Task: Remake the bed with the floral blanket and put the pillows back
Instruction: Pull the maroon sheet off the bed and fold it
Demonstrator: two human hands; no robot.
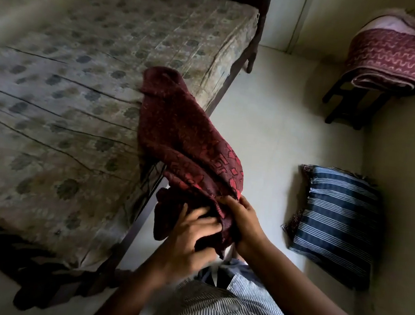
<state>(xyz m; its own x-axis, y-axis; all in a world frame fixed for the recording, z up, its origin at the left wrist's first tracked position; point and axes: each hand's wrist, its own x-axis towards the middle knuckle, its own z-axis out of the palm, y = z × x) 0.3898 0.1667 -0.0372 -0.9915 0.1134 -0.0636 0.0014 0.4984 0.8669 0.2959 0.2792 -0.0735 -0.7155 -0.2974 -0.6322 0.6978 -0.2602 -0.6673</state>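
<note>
Both arms reach out in front of the body, low & close together, next to the bed's (69,95) side. The L hand (192,234) is a bit blurry; its fingers are spread & dug into a bunch of the red floral blanket (185,140), thumb on top, so it grips the cloth. The R hand (243,220) is just beside it, nearly touching, w/ fingertips (232,200) pinching the blanket's edge where the brighter red print shows. The blanket is scrunched up, not spread out. Its far end lies on the bed's edge, the middle hangs in the air over the gap, & the near end is bunched in the hands, w/ a bit drooping under the L hand. The bed has a pale sheet w/ a flower print & some creases; a dark wood frame post (259,23) stands at the far corner. A blue striped pillow (336,224) sits on the floor (267,125), leaning on the wall (398,199), well apart from the bed. A dark stool (341,103) in the far corner holds a folded maroon quilt (390,60) w/ wavy lines & more folded cloth on top. A striped shirt (225,312) shows at the bottom.
</note>
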